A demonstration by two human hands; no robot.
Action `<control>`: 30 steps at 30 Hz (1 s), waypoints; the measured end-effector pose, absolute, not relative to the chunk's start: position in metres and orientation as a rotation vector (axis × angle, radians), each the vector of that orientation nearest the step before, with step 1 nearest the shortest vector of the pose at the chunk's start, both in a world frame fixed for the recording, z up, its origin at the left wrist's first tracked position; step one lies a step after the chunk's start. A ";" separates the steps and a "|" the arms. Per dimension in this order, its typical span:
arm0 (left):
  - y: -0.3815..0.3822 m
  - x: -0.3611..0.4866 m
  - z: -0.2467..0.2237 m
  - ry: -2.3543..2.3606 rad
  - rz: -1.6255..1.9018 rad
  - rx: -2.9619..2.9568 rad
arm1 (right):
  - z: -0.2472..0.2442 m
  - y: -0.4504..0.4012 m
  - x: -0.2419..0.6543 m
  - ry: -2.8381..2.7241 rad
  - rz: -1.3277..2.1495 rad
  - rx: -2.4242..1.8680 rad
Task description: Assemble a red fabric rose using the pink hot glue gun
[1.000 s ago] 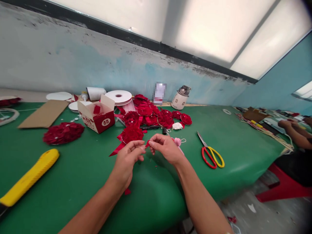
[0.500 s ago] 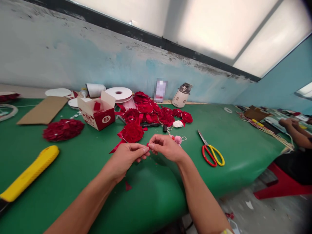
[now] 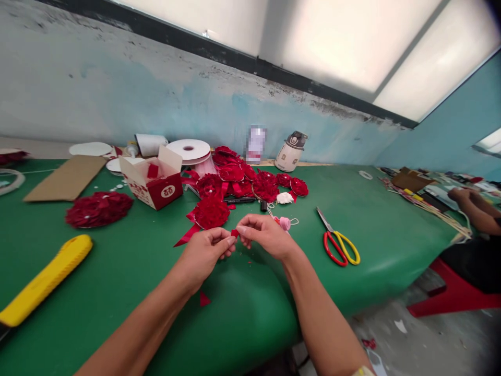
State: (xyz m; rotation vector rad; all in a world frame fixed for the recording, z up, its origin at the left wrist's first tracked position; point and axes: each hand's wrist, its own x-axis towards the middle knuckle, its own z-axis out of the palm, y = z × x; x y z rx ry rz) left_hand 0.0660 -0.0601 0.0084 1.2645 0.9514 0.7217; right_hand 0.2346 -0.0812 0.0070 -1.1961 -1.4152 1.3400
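A small piece of red fabric (image 3: 234,233) is pinched between the fingertips of both my hands, above the green table. My left hand (image 3: 205,256) grips it from the left, thumb against the fingers. From the other side my right hand (image 3: 264,236) holds its edge, fingers curled. Just behind the hands lies a round red fabric flower (image 3: 212,212) with a ribbon tail (image 3: 188,236). A red scrap (image 3: 204,299) rests on the table below my left wrist. Scissors (image 3: 337,241) with red and yellow handles lie to the right.
A red and white box (image 3: 158,188), a ribbon spool (image 3: 188,149), more red flowers (image 3: 266,185) and a bottle (image 3: 289,152) stand toward the wall. A yellow-handled cutter (image 3: 50,279) lies at left. At far right, another person's hands (image 3: 465,197) are over the same table (image 3: 407,245).
More of the red piece now shows between my fingertips, and my fingers have shifted slightly on it. The whole view has moved a little; the things on the table are unchanged.
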 end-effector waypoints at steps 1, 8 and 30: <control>-0.061 0.067 0.009 0.955 0.727 1.257 | 0.007 -0.081 0.234 -1.398 1.344 -1.193; -0.060 0.067 0.004 0.957 0.688 1.232 | 0.011 -0.084 0.231 -1.400 1.309 -1.233; -0.060 0.066 -0.003 0.968 0.794 1.150 | -0.009 -0.084 0.207 -1.184 1.201 -1.228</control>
